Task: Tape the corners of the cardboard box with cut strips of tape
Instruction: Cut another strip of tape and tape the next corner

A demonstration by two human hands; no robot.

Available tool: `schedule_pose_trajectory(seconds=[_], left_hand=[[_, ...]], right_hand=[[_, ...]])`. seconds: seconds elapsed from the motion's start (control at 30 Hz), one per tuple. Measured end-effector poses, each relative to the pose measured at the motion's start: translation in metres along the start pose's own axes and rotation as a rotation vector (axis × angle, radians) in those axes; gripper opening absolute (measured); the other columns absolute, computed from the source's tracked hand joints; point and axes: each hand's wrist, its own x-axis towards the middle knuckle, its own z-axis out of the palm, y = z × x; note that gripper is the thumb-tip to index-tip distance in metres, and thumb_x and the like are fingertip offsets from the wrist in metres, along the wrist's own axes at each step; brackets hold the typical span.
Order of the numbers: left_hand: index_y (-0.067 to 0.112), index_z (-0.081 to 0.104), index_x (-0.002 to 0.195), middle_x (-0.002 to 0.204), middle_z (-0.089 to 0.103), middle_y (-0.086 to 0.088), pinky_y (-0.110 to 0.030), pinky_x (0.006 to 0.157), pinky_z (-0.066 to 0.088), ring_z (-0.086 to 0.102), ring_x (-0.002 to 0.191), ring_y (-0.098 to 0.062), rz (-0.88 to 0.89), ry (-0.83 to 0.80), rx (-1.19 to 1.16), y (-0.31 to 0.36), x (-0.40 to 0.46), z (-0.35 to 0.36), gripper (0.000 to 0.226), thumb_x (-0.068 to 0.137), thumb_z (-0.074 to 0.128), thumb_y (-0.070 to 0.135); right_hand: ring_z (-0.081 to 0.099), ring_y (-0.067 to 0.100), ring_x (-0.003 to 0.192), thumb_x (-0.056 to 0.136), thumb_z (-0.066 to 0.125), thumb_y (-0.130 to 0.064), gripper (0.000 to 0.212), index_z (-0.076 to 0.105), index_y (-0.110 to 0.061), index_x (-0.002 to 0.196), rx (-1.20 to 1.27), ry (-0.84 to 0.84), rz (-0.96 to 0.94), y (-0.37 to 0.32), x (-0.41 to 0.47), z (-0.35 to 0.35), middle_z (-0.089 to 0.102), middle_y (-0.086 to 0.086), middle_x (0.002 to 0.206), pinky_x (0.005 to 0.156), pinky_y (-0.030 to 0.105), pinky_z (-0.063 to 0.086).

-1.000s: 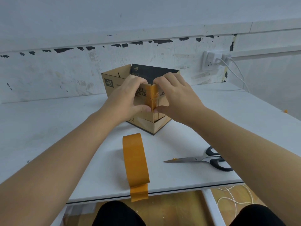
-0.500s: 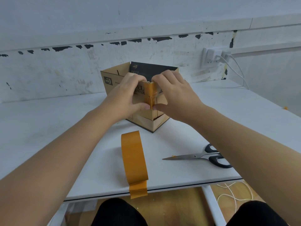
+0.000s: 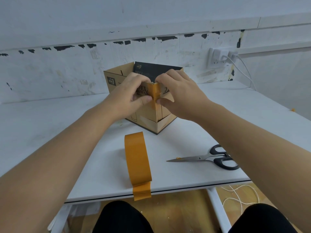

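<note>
Box (image 3: pixel 117 78): sitting open-topped at 12 o'clock on the worktop (image 3: pixel 50 132), near corner facing the person.
Tape strip (image 3: pixel 155 96): lying down that near corner.
Left hand (image 3: pixel 127 96): fingers curling over the box's top edge, thumb pressing the strip from 9 o'clock.
Right hand (image 3: pixel 181 96): fingers curling likewise, thumb pressing the strip from 3 o'clock.
Tape roll (image 3: pixel 137 158): standing on edge at 6 o'clock of the box, loose end hanging over the worktop edge.
Scissors (image 3: pixel 205 158): lying closed at 3 o'clock of the roll.
</note>
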Motion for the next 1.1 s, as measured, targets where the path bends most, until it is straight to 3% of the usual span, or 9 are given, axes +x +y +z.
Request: schedule_pose_trajectory(seconds=[0.1,0.23,0.37,0.47,0.63,0.83,1.0,1.1], left_hand=[[0.02,0.048,0.118,0.109,0.039,0.006,-0.03,0.072,0.047,0.05,0.091,-0.016,-0.017,0.027,-0.005,0.002,0.001,0.003,0.034,0.088,0.064,0.025],[0.025,0.046,0.116,0.109,0.039,0.007,-0.021,0.072,0.044,0.047,0.089,-0.009,0.015,0.004,-0.02,-0.001,-0.001,0.001,0.032,0.089,0.062,0.026],[0.023,0.046,0.118,0.109,0.037,0.006,-0.03,0.073,0.048,0.048,0.092,-0.015,-0.002,0.023,0.01,-0.001,0.0,0.003,0.033,0.089,0.062,0.027],[0.027,0.044,0.117,0.109,0.038,0.007,-0.024,0.07,0.043,0.048,0.088,-0.013,0.005,0.001,0.015,-0.002,0.0,0.002,0.037,0.087,0.065,0.029],[0.022,0.048,0.116,0.107,0.04,0.003,-0.04,0.075,0.051,0.05,0.092,-0.021,-0.036,-0.002,0.004,0.003,0.002,0.001,0.038,0.085,0.068,0.027],[0.019,0.048,0.115,0.109,0.039,0.003,-0.047,0.081,0.052,0.05,0.096,-0.021,-0.048,-0.007,-0.028,0.007,0.004,0.001,0.032,0.088,0.064,0.022],[0.024,0.046,0.113,0.107,0.04,0.002,-0.032,0.071,0.049,0.048,0.089,-0.015,-0.001,-0.044,-0.059,0.004,0.0,-0.004,0.028,0.088,0.059,0.031],[0.018,0.045,0.115,0.11,0.038,0.001,-0.038,0.075,0.05,0.048,0.091,-0.019,-0.034,-0.029,-0.027,0.008,0.002,0.0,0.029,0.091,0.059,0.025]], right_hand=[[0.044,0.021,0.115,0.082,0.07,-0.033,0.048,0.051,-0.023,0.124,0.005,0.001,0.032,-0.001,0.0,0.0,0.052,-0.001,0.12,0.09,0.035,0.043],[0.045,0.02,0.111,0.083,0.069,-0.032,0.042,0.052,-0.023,0.121,0.041,-0.02,0.004,0.001,0.001,-0.004,0.054,-0.002,0.117,0.087,0.031,0.04],[0.046,0.021,0.11,0.082,0.07,-0.032,0.04,0.054,-0.023,0.118,0.043,0.006,0.055,-0.002,0.004,-0.002,0.055,-0.002,0.112,0.084,0.032,0.042],[0.047,0.02,0.106,0.081,0.071,-0.034,0.038,0.055,-0.025,0.114,0.022,0.004,0.057,-0.001,0.006,-0.003,0.056,-0.003,0.108,0.077,0.028,0.037],[0.047,0.021,0.107,0.081,0.071,-0.032,0.038,0.056,-0.022,0.115,0.024,0.007,0.068,-0.003,0.005,-0.004,0.056,-0.001,0.109,0.077,0.03,0.04],[0.046,0.02,0.109,0.082,0.07,-0.031,0.039,0.055,-0.022,0.117,0.011,0.011,0.079,-0.007,0.003,-0.003,0.055,-0.001,0.111,0.081,0.034,0.043],[0.045,0.018,0.106,0.082,0.07,-0.027,0.038,0.055,-0.02,0.115,0.073,-0.012,0.053,-0.007,0.002,-0.005,0.054,-0.001,0.111,0.083,0.028,0.041],[0.045,0.019,0.109,0.082,0.07,-0.026,0.037,0.054,-0.019,0.115,0.05,-0.005,0.078,-0.009,0.003,-0.003,0.054,0.0,0.112,0.085,0.026,0.04]])
